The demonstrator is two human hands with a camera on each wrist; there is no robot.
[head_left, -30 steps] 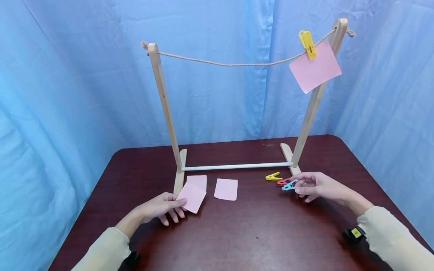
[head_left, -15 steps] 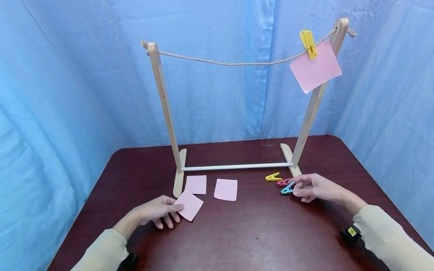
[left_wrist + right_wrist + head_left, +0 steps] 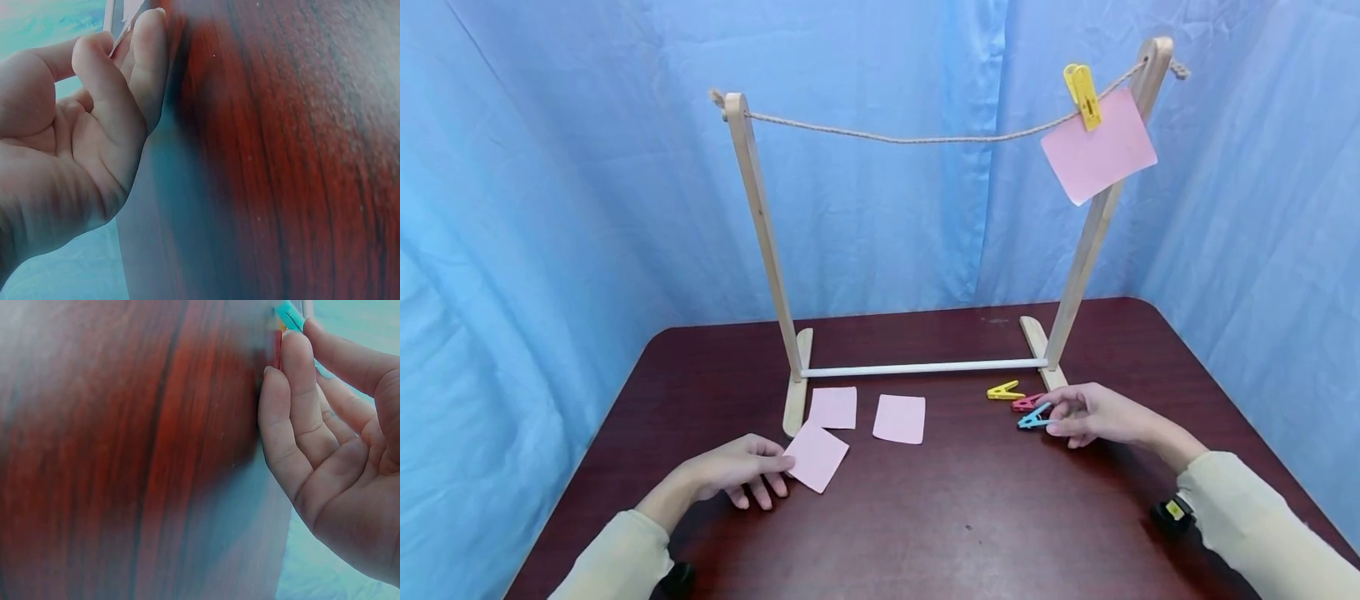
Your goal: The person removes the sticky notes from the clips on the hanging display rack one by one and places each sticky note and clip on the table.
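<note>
My left hand (image 3: 733,473) pinches a pink paper square (image 3: 817,457) at its left corner, thumb on top. In the left wrist view the paper's edge (image 3: 122,34) shows between the thumb and fingers. Two more pink squares lie on the table beyond it: one square (image 3: 833,408) right behind, another square (image 3: 900,419) to the right. My right hand (image 3: 1093,415) holds a light blue clothespin (image 3: 1033,417) between thumb and forefinger; its tip appears at the top of the right wrist view. A red clothespin (image 3: 1026,403) and a yellow clothespin (image 3: 1003,391) lie just behind it.
A wooden frame with a left post (image 3: 763,225) and a right post (image 3: 1078,275) stands at the back. A rope (image 3: 895,139) sags between the posts. Near its right end a yellow clothespin (image 3: 1084,98) holds a pink square (image 3: 1101,154). A white rod (image 3: 925,367) joins the feet.
The left hand has drawn its paper square left and toward the person, off the square behind. The right hand has shifted slightly left with the blue clothespin.
</note>
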